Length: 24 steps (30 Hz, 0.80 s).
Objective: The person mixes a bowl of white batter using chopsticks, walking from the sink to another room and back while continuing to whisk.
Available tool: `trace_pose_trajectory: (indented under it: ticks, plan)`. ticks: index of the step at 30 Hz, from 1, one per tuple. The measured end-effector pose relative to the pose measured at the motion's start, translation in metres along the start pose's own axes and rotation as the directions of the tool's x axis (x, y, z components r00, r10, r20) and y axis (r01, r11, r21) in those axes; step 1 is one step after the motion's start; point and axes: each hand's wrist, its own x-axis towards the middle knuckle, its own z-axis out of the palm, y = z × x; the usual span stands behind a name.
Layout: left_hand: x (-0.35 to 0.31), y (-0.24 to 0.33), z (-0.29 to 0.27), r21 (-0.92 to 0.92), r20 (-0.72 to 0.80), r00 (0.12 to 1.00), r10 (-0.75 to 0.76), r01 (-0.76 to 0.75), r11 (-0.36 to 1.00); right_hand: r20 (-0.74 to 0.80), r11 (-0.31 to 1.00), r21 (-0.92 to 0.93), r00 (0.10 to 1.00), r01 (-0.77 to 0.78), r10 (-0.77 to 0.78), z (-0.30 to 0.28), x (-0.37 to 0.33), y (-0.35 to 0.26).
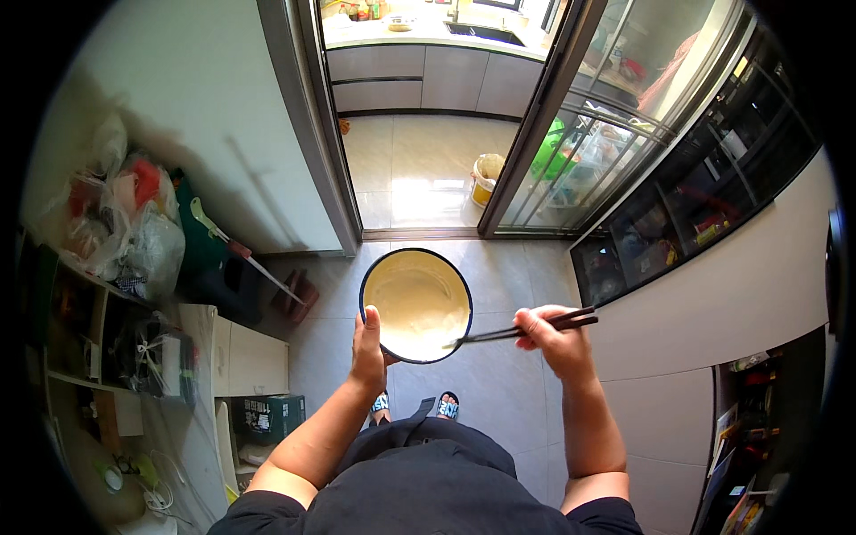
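Observation:
In front of me my left hand (368,349) grips a round bowl (468,294) with a dark blue rim and a cream inside, thumb over the edge and fingers beneath. Pale, smooth batter-like stuff (412,316) lies in the bowl. My right hand (553,339), to the right of it, is closed round a pair of dark chopsticks (492,336). Their tips reach over the bowl's right rim, with a little of the pale stuff near them. The undersides of the left fingers are hidden by the bowl.
Ahead, a sliding-door frame (308,116) opens onto a kitchen with a counter (374,34), a sink (484,34) and a yellow bucket (484,183). At left stand plastic bags (134,223), a broom (259,267) and a cabinet (252,358). A glass-fronted cabinet (687,196) lines the right.

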Motion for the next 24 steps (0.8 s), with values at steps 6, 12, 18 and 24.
trace_pose_trajectory:
  ticks: [6, 12, 18, 24]
  plan:
    - [0.002, -0.009, -0.001, -0.019, -0.023, 1.0, -0.002, 0.002, 1.0, 0.013, 1.0, -0.006, 1.0, 0.006, -0.006, 0.0, -0.004, 0.004]
    - [-0.003, -0.011, 0.007, 0.007, 0.028, 0.994, -0.102, 0.101, 0.995, -0.022, 0.99, -0.016, 0.99, 0.139, -0.14, 0.013, 0.001, 0.019]
    - [-0.003, -0.001, 0.009, 0.005, 0.122, 0.981, -0.153, 0.153, 0.988, -0.132, 0.986, -0.056, 0.977, 0.16, -0.166, -0.003, 0.016, 0.019]
    - [-0.005, 0.001, 0.023, -0.135, 0.152, 0.976, -0.157, 0.178, 0.975, 0.082, 0.999, 0.038, 0.996, -0.032, 0.028, 0.003, 0.015, 0.009]
